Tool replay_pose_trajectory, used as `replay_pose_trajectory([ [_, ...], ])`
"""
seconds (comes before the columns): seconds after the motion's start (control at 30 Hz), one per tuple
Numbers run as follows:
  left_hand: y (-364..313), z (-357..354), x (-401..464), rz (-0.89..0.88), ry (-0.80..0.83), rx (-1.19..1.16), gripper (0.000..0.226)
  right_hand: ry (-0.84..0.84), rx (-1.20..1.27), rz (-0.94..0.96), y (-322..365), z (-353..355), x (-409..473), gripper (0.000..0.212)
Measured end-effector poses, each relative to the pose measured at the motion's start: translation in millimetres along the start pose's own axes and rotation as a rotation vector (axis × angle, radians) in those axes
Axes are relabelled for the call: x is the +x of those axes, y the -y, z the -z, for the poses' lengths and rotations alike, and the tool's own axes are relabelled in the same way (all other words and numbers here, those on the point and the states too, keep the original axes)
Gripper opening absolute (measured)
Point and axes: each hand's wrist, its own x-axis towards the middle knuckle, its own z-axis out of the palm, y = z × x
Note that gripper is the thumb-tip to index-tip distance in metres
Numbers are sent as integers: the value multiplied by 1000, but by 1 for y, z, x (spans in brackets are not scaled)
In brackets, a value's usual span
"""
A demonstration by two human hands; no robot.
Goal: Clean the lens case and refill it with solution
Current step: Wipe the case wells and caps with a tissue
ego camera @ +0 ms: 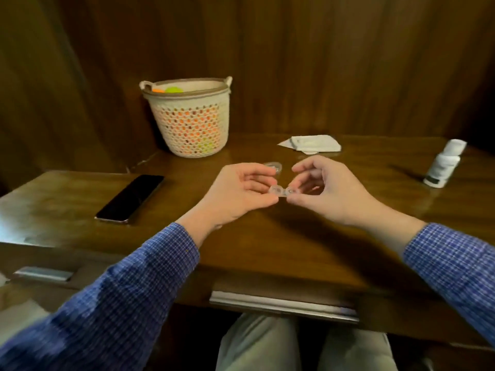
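Both hands, left hand (pixel 241 191) and right hand (pixel 329 188), pinch the clear lens case (pixel 281 190) above the surface (pixel 267 236), lids off; next it needs wiping with the far tissue (pixel 310 143).

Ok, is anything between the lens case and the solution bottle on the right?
Nothing visible. Both hands hold the clear lens case above the desk, and the stretch of desk across to the white bottle lies bare. The tissues sit further back.
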Motion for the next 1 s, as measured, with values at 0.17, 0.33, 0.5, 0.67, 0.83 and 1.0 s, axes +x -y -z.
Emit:
replay_pose_trajectory([
  [0.17,5,-34,50,-82,171,231,63,-8,-46,-86,-49,25,1,52],
  [0.33,23,-45,81,-93,279,380,63,46,-70,-105,-80,26,13,51],
  [0.5,38,-44,98,-49,353,420,65,103,-115,-116,-97,18,23,47],
  [0.67,46,-41,103,-61,377,384,64,131,-94,-118,-102,18,26,47],
  [0.83,52,-40,98,-103,350,352,68,123,-77,-141,-102,17,24,49],
  [1.0,54,-40,96,-106,341,346,67,145,-92,-169,-94,19,23,50],
])
